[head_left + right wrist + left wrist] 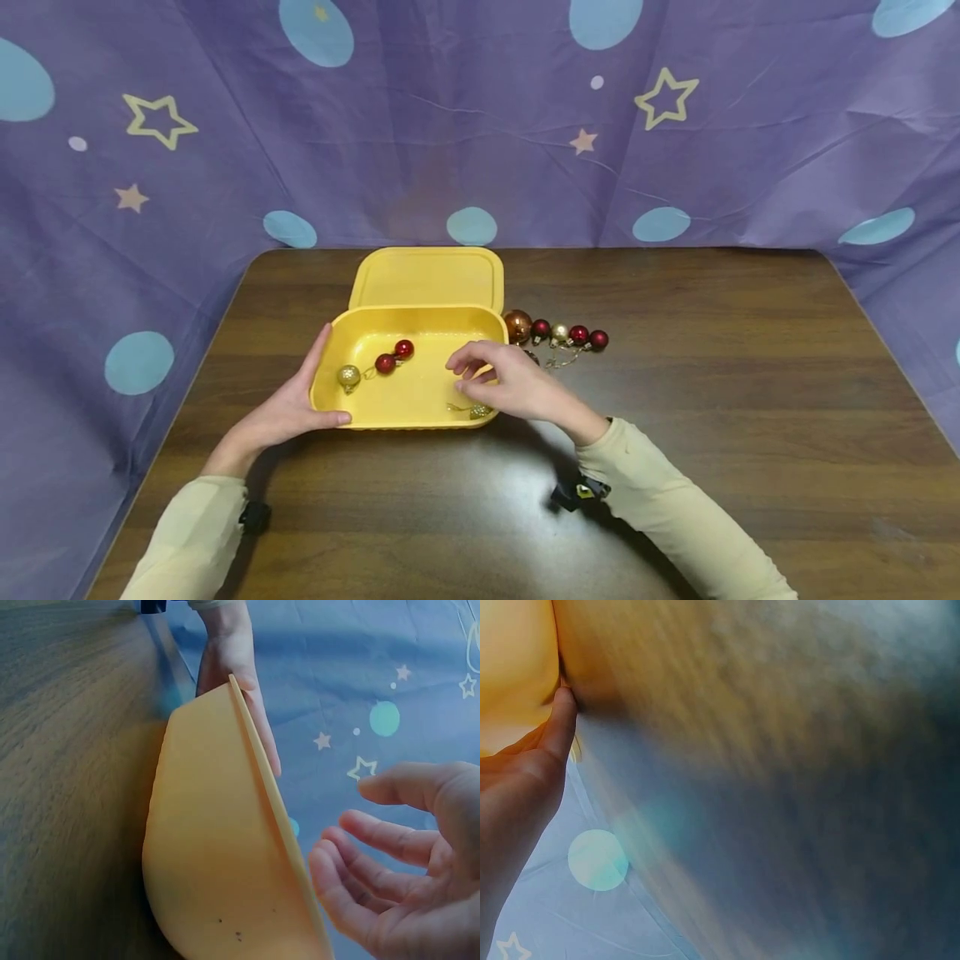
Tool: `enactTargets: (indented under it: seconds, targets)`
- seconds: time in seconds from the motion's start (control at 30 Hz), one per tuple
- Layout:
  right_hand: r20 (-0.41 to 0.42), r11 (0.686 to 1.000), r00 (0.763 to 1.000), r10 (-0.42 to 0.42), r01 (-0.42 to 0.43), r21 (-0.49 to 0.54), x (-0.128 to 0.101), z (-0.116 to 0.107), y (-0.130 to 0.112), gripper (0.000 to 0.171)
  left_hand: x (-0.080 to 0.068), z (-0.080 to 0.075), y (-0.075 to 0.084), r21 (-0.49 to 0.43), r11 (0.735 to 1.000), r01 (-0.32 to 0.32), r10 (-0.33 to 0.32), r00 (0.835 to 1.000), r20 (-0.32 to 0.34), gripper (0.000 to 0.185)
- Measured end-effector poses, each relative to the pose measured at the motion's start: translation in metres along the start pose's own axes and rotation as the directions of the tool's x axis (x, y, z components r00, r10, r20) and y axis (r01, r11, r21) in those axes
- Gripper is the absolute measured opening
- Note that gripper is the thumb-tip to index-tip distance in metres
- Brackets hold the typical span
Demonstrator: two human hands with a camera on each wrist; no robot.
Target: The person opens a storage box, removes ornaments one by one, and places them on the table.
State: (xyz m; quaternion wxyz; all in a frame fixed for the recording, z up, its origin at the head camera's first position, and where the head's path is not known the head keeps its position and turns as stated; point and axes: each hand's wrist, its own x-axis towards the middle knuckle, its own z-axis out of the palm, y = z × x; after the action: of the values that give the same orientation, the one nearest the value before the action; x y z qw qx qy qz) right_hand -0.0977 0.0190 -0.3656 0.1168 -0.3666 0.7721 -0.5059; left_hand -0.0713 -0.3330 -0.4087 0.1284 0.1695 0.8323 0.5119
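A yellow plastic box stands on the table in the head view, tilted a little toward me. My left hand holds its left end, thumb over the front rim and fingers along the side. Inside lie a gold bauble, two red baubles and, near the right end, a gold ornament with a string, partly hidden. Over that end hovers my right hand, fingers loosely bent. In the right wrist view, a gap shows between its thumb and fingertips, with nothing held.
Behind the box lies a yellow lid. To its right, a row of baubles rests on the wooden table: a large copper one, several red ones and a gold one. A purple curtain hangs at the back.
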Motion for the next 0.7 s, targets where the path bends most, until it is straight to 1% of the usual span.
enactTargets:
  seconds: [0.1,0.27,0.33,0.4,0.47,0.53,0.63,0.7]
  targets:
    - [0.021,1.000,1.000,0.017,-0.017,-0.002,0.004,0.004,0.000,0.019,0.000,0.000,0.000,0.000,1.000,0.004,-0.004,1.000,0.002,0.122]
    - [0.068,0.998,0.995,0.067,-0.069,0.014,0.011,0.009,0.002,0.020,0.000,0.000,0.000,-0.003,1.000,0.004,-0.004,1.000,-0.001,0.122]
    - [0.101,0.997,0.991,0.083,-0.083,-0.004,0.014,0.009,0.003,0.021,0.001,0.000,0.000,-0.005,1.000,0.004,-0.004,1.000,-0.001,0.122]
    - [0.152,0.995,0.984,0.093,-0.086,-0.053,0.018,0.008,0.003,0.024,0.001,0.000,0.000,-0.004,1.000,0.000,0.000,1.000,-0.003,0.122]
    - [0.218,0.991,0.970,0.104,-0.082,-0.109,0.022,0.006,0.004,0.028,0.001,0.000,-0.001,-0.005,1.000,-0.007,0.007,1.000,-0.005,0.122]
    - [0.286,0.985,0.950,0.126,-0.086,-0.149,0.026,0.003,0.003,0.031,0.001,0.000,-0.001,-0.005,1.000,-0.013,0.013,1.000,-0.006,0.122]
    - [0.369,0.979,0.912,0.178,-0.125,-0.161,0.031,0.000,0.002,0.033,0.000,0.001,-0.001,-0.007,1.000,-0.018,0.018,1.000,-0.006,0.122]
    - [0.402,0.974,0.890,0.213,-0.162,-0.157,0.033,-0.001,0.002,0.032,0.000,0.001,-0.001,-0.007,1.000,-0.018,0.018,1.000,-0.005,0.122]
